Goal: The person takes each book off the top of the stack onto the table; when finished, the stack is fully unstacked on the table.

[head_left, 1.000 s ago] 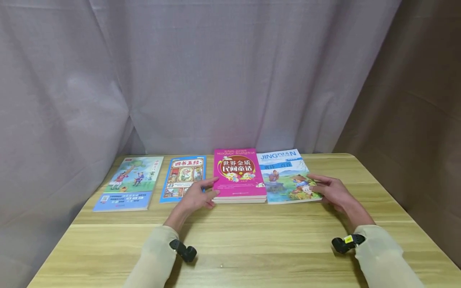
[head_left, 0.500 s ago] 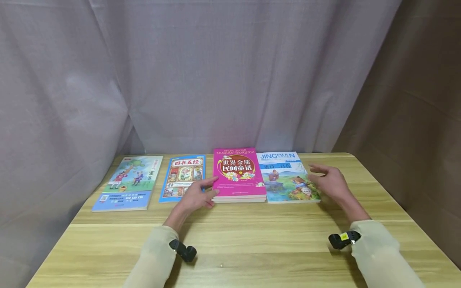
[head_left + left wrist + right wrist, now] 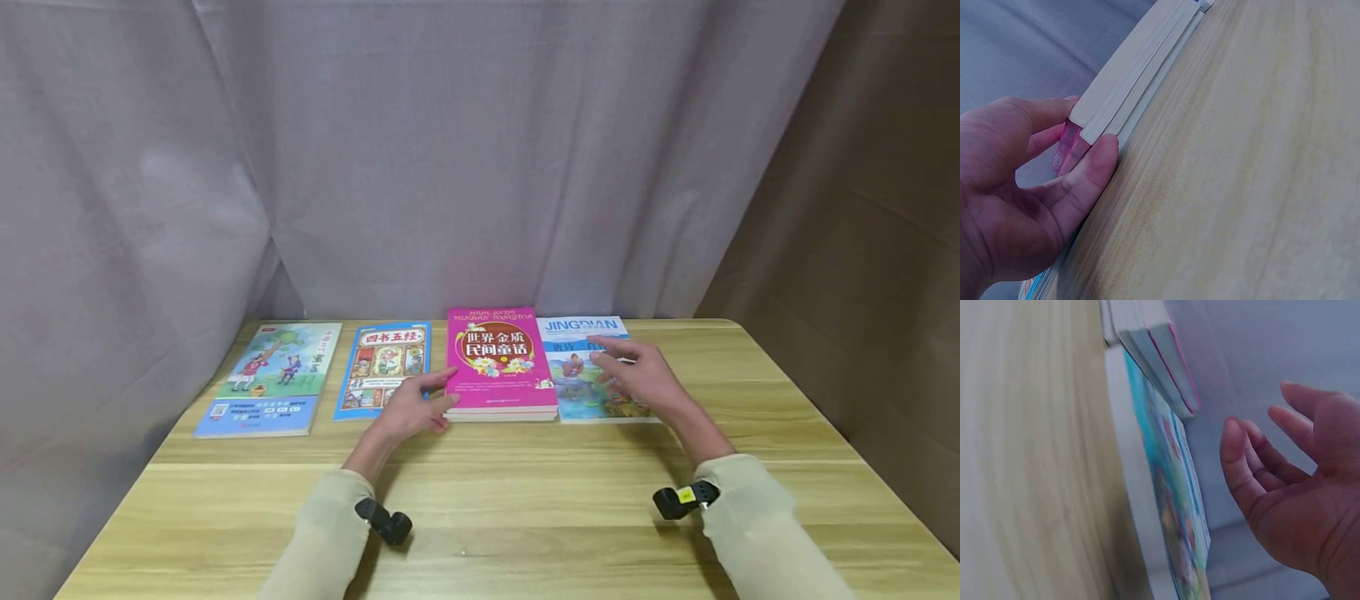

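Note:
My left hand [image 3: 411,407] rests against the left edge of a stack of pink-covered books [image 3: 501,367]. Its thumb and fingertips touch the spines at the near corner in the left wrist view, their digits fairly straight. The stack's layered page edges [image 3: 1141,62] face the near side. My right hand [image 3: 643,377] hovers over a paperback book [image 3: 585,402] with a blue and white landscape cover, directly right of the stack. Its fingers are loosely bent and hold nothing. In the right wrist view that book's cover [image 3: 1163,469] lies apart from the hand [image 3: 1297,469], below the stack's top.
Left of the stack lies a blue-bordered book [image 3: 386,367] with small pictures. Farther left is a green and blue children's book [image 3: 273,379]. All lie along the back of the wooden table [image 3: 480,500], before a grey curtain [image 3: 450,167].
My right hand has let go of the landscape-covered book's right edge, risen and moved left over it. That book turned slightly straighter beside the stack. My left hand has stayed in place.

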Action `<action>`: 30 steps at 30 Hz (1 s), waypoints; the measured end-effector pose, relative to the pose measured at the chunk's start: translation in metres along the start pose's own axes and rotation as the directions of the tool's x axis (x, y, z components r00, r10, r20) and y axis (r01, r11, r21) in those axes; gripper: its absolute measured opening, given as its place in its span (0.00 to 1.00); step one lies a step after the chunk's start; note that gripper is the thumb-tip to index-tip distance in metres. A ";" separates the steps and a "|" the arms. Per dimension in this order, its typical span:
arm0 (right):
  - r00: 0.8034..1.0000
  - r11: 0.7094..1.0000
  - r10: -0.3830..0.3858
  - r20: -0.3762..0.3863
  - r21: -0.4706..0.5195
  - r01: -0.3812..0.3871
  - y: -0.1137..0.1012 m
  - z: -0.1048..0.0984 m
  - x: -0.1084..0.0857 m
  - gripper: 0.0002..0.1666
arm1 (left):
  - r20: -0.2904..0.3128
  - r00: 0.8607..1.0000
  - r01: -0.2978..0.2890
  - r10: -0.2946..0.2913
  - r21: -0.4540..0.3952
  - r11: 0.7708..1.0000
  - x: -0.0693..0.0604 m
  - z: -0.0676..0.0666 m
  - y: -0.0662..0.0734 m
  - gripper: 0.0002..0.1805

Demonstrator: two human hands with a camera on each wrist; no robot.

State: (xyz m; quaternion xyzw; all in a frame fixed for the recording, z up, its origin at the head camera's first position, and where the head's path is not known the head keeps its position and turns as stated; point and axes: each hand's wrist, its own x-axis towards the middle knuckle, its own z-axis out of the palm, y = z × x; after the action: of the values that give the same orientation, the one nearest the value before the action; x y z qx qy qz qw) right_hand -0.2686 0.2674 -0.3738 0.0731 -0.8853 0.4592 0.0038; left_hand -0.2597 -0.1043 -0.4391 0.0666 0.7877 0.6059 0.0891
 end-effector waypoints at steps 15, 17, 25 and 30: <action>0.973 0.992 -0.010 0.232 0.123 -0.020 0.006 0.048 0.011 0.32 | 0.027 1.000 -0.012 0.013 -0.019 1.000 0.001 -0.002 -0.001 0.32; 0.972 0.991 -0.020 0.232 0.136 -0.012 0.008 0.052 0.012 0.32 | 0.032 0.999 -0.013 0.013 -0.019 1.000 0.001 -0.002 -0.001 0.32; 0.974 0.992 -0.003 0.229 0.122 -0.025 0.002 0.062 0.015 0.33 | 0.038 0.999 -0.034 0.035 -0.032 0.999 0.001 -0.002 -0.001 0.32; 0.976 0.992 0.019 0.216 0.114 -0.045 -0.003 0.067 0.018 0.33 | 0.040 0.999 -0.032 0.034 -0.041 0.999 0.000 -0.004 -0.003 0.32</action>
State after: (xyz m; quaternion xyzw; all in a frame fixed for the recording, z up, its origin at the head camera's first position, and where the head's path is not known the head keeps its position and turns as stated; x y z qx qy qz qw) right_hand -0.2820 0.2089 -0.4083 0.1079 -0.8528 0.5004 -0.1034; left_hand -0.2605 -0.1086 -0.4406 0.0900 0.7722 0.6216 0.0965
